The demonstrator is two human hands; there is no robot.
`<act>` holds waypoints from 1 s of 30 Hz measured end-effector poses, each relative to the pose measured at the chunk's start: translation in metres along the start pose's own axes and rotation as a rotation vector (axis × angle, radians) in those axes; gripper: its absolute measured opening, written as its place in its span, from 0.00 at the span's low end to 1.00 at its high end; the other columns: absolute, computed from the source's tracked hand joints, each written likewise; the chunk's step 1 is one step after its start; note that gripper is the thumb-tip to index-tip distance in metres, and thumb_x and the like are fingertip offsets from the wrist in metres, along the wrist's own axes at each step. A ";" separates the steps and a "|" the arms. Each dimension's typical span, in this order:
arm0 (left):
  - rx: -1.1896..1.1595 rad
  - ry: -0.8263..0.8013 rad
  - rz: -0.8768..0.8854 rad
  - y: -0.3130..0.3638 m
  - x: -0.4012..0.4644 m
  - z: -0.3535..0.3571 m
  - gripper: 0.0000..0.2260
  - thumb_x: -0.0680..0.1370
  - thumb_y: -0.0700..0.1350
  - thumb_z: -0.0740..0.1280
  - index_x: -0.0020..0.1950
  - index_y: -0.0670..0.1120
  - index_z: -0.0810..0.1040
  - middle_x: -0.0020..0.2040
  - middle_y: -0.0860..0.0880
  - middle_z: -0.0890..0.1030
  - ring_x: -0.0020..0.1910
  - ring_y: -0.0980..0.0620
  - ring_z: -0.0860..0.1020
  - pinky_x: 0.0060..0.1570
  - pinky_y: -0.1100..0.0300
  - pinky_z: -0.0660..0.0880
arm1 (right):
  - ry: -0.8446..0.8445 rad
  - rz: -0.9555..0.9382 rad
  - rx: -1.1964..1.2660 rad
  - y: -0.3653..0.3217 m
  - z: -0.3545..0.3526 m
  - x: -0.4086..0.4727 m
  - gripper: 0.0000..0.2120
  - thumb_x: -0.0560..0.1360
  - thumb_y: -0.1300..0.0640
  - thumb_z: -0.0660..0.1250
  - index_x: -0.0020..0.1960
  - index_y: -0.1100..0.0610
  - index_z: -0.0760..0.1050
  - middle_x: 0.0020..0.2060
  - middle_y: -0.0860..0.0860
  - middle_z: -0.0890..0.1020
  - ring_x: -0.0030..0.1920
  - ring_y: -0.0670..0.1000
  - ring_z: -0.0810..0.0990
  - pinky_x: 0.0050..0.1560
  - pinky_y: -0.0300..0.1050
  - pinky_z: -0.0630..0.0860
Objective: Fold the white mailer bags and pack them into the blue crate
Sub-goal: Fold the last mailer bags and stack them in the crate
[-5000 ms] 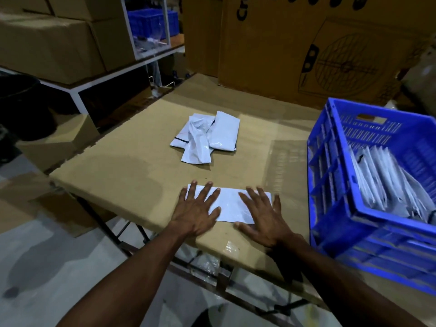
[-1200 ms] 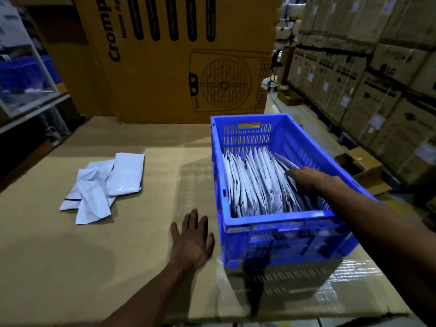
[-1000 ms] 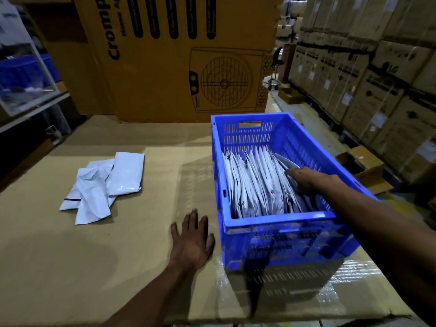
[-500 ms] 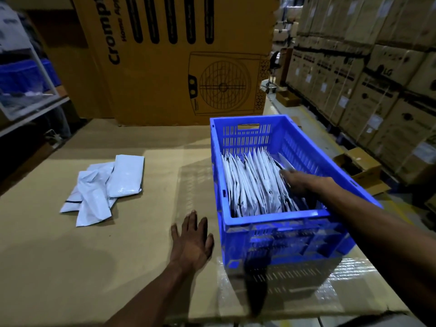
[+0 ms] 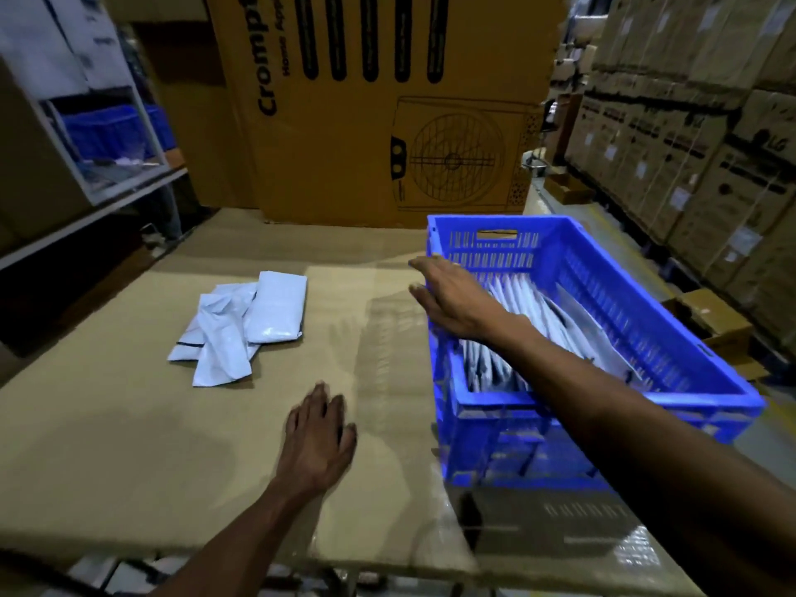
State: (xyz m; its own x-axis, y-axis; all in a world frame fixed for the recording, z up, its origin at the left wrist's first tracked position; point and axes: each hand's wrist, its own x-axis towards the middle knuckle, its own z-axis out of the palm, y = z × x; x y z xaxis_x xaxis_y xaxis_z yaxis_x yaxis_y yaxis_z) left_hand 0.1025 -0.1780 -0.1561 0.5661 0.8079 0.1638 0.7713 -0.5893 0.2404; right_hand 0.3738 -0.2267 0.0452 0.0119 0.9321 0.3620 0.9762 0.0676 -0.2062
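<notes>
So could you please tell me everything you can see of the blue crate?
The blue crate is a rectangular bin, plastic by its look, with slotted walls and a handle cut-out in its far end. It sits upright on the cardboard-covered table, on the right side. Folded white mailer bags stand on edge inside. The open right hand reaches across its left rim.

Two bare hands seen: left hand (image 5: pixel 319 441), right hand (image 5: pixel 452 297). One blue slotted plastic crate (image 5: pixel 672 338) counted on table. Three loose white plastic mailer bags (image 5: pixel 245 327) counted in pile. Upright folded white mailers in crate (image 5: pixel 523 308): many, exact count not determinable. One large brown printed carton (image 5: pixel 366 122) counted behind.
</notes>
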 end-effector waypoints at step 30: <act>0.155 -0.033 -0.299 -0.195 -0.008 -0.056 0.36 0.76 0.62 0.45 0.77 0.45 0.66 0.81 0.40 0.58 0.79 0.41 0.57 0.76 0.39 0.52 | -0.205 -0.468 -0.257 -0.168 0.255 0.107 0.39 0.78 0.68 0.62 0.81 0.47 0.50 0.80 0.60 0.47 0.79 0.65 0.45 0.73 0.67 0.58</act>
State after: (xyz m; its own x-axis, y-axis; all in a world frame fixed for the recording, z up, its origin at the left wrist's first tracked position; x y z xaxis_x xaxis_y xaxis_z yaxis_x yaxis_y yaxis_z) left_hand -0.0687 -0.0689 -0.1508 0.3153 0.9460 0.0759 0.9383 -0.3227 0.1242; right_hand 0.1553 -0.0479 -0.1136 -0.4515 0.8754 0.1728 0.8891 0.4249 0.1704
